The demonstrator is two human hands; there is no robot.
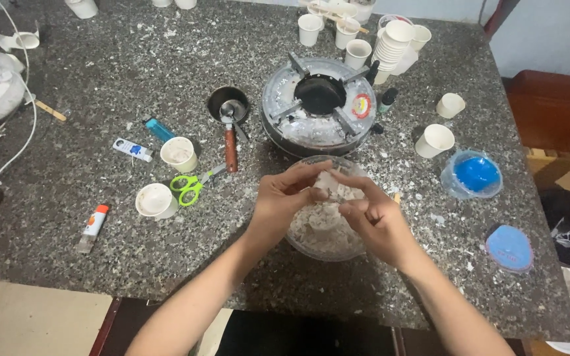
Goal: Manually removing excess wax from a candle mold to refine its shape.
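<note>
Head view: left hand and right hand meet over the bowl, fingers curled, pinching a white chunk between them just above the white flakes that fill it. Just beyond the bowl stands the stove. Left of the bowl lie green scissors; right of it, a blue-filled cup.
</note>
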